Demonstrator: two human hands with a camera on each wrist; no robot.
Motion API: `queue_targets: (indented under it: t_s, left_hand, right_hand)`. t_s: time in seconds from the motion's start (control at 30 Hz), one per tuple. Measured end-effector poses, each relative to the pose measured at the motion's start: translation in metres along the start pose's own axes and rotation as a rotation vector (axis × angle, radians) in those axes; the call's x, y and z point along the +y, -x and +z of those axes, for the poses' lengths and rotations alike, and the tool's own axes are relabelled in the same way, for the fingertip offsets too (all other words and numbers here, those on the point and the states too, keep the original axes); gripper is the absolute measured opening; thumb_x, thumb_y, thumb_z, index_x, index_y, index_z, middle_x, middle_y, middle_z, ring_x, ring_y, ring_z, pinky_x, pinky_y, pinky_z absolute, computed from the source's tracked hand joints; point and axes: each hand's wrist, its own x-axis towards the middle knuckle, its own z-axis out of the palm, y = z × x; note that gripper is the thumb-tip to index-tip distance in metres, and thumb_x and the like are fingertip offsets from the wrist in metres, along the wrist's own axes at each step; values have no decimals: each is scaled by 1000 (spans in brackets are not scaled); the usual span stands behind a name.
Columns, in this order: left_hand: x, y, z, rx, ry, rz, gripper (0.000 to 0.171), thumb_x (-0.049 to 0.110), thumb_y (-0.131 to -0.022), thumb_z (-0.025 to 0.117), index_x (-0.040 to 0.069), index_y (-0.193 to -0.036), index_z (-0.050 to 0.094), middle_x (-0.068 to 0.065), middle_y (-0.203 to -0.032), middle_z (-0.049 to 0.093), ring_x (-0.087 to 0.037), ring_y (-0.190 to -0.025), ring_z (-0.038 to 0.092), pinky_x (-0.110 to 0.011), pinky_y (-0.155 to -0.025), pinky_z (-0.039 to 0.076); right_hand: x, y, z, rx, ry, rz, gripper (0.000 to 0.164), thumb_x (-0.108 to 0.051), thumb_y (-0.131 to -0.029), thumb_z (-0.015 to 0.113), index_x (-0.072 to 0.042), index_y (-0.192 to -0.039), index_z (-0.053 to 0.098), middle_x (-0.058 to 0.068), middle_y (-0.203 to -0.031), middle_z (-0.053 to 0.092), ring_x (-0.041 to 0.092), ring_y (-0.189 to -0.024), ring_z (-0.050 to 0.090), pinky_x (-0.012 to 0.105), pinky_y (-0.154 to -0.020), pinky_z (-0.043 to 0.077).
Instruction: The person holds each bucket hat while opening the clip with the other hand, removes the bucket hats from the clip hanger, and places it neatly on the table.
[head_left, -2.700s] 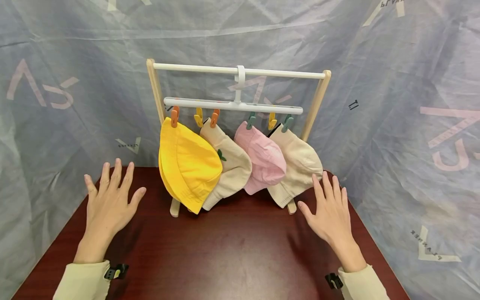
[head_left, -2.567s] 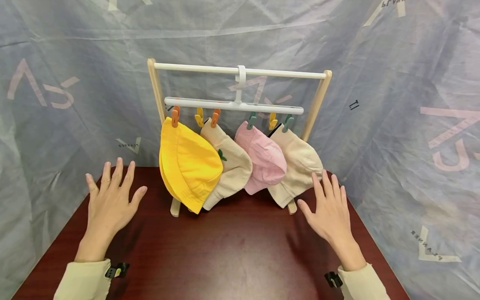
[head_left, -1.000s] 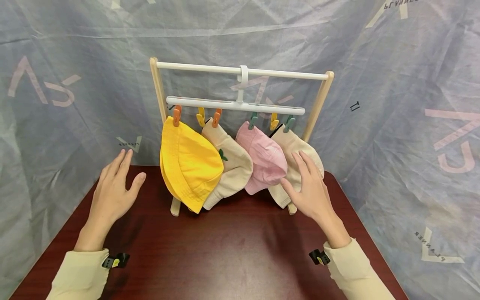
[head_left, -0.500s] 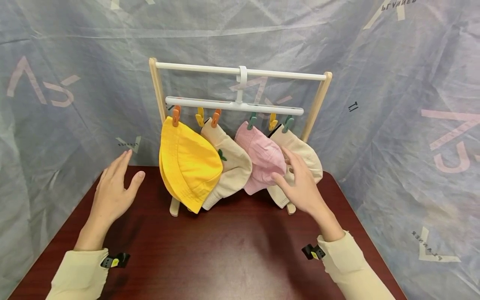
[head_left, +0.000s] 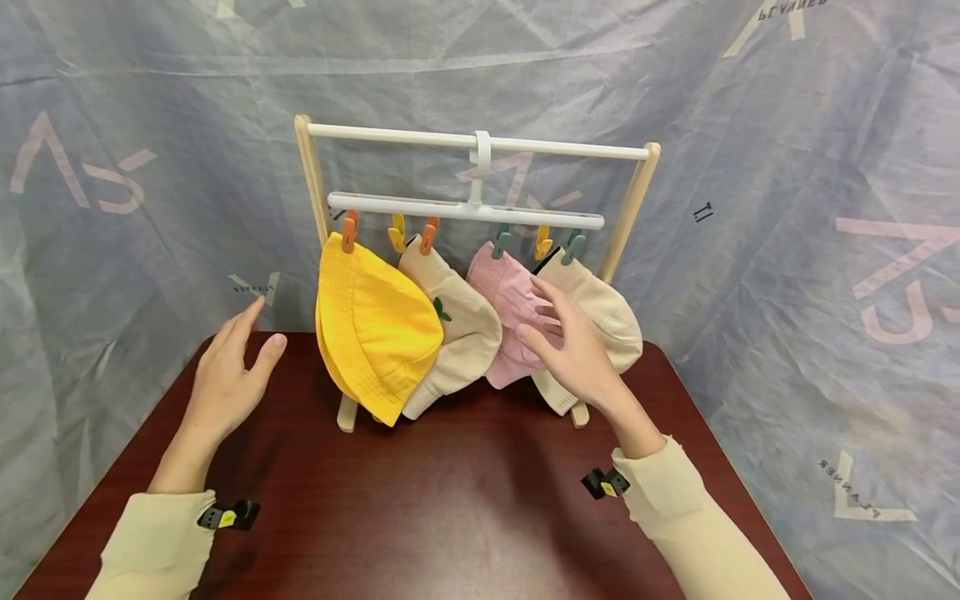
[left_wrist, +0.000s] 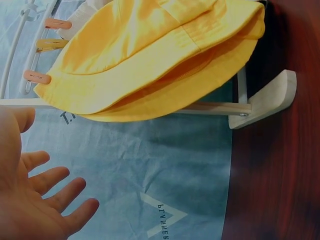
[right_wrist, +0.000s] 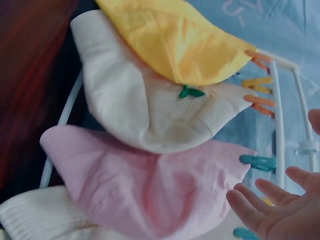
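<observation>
A row of bucket hats hangs by clothespins from a white clip hanger (head_left: 420, 204). From left to right they are a yellow hat (head_left: 375, 325), a cream hat with a green leaf (head_left: 461, 342), a pink hat (head_left: 506, 292) and a plain cream hat (head_left: 600, 304). My right hand (head_left: 576, 350) is in front of the pink hat and the plain cream one, fingers spread and holding nothing; contact cannot be told. Left of the yellow hat, my left hand (head_left: 225, 383) is raised with relaxed fingers, apart from it. A green clothespin (right_wrist: 257, 161) grips the pink hat's brim.
The hanger hooks over the top bar of a small wooden rack (head_left: 626, 212) standing on a dark red table (head_left: 435, 517). Orange, yellow (head_left: 397, 233) and green clothespins line the hanger. Grey printed cloth (head_left: 787, 275) surrounds the table. Both wrists wear black straps.
My right hand has moved left, from beside the plain cream hat to in front of the pink one. The left hand has turned slightly, thumb side up. Hats and rack stay as they were.
</observation>
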Motion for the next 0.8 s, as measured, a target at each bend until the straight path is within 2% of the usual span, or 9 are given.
queue_targets:
  t_s: [0.07, 0.2, 0.3, 0.33, 0.43, 0.53, 0.57, 0.63, 0.8]
  left_hand:
    - [0, 0, 1, 3, 22, 3, 62, 37, -101, 53, 34, -155, 23, -18, -151, 36, -45, -125, 42, -67, -94, 34]
    - [1, -2, 2, 11, 57, 11, 60, 36, -101, 53, 35, -154, 25, -15, -150, 39, -39, -125, 45, -60, -95, 39]
    - [2, -5, 3, 17, 66, 8, 58, 36, -101, 52, 36, -154, 26, -11, -151, 40, -37, -126, 45, -57, -95, 40]
    - [2, -6, 3, 22, 66, 8, 58, 36, -101, 52, 36, -153, 27, -10, -151, 40, -36, -127, 46, -50, -98, 41]
    - [2, -9, 4, 38, 72, 8, 56, 36, -102, 52, 35, -153, 29, -9, -149, 42, -35, -126, 47, -46, -99, 41]
    - [2, -11, 4, 54, 82, 11, 54, 36, -102, 51, 33, -152, 32, -9, -147, 44, -35, -126, 48, -45, -99, 41]
    - [3, -12, 4, 55, 87, 9, 54, 36, -102, 51, 32, -152, 32, -10, -147, 44, -35, -126, 48, -52, -97, 41]
    - [3, -14, 4, 57, 98, 6, 53, 36, -102, 50, 32, -152, 32, -10, -147, 44, -35, -126, 48, -54, -97, 40]
    - [3, -17, 5, 54, 129, -7, 52, 38, -102, 49, 33, -151, 34, -9, -148, 44, -36, -128, 47, -56, -98, 40]
  right_hand:
    - [-13, -3, 2, -21, -53, 10, 63, -19, -96, 62, -21, -152, 33, 10, -149, 40, 36, -130, 45, 55, -103, 42]
    - [-32, -9, 6, -44, -89, 16, 64, -17, -96, 61, -26, -153, 32, 11, -147, 41, 34, -128, 48, 54, -102, 43]
    - [-28, -16, 10, -49, -80, 14, 63, -24, -96, 61, -25, -153, 33, 11, -146, 44, 31, -126, 51, 52, -101, 45]
    - [-23, -19, 12, -48, -76, 12, 63, -27, -96, 62, -24, -152, 34, 10, -146, 44, 30, -125, 52, 51, -100, 46]
    - [-19, -27, 18, -43, -75, -3, 61, -26, -95, 62, -17, -150, 38, 10, -145, 46, 32, -124, 53, 52, -99, 47]
    - [-31, -30, 20, -56, -102, 1, 58, -18, -96, 61, -11, -149, 39, 15, -144, 46, 38, -125, 52, 54, -100, 45]
    - [-38, -30, 21, -64, -111, 5, 57, -15, -96, 60, -8, -148, 39, 19, -144, 46, 41, -126, 51, 56, -101, 44]
    - [-46, -31, 22, -81, -117, 17, 57, -13, -96, 59, -4, -148, 38, 21, -144, 45, 42, -126, 50, 55, -102, 42]
    - [-48, -37, 26, -108, -106, 13, 57, -14, -97, 60, -2, -147, 37, 22, -142, 47, 38, -126, 51, 51, -104, 42]
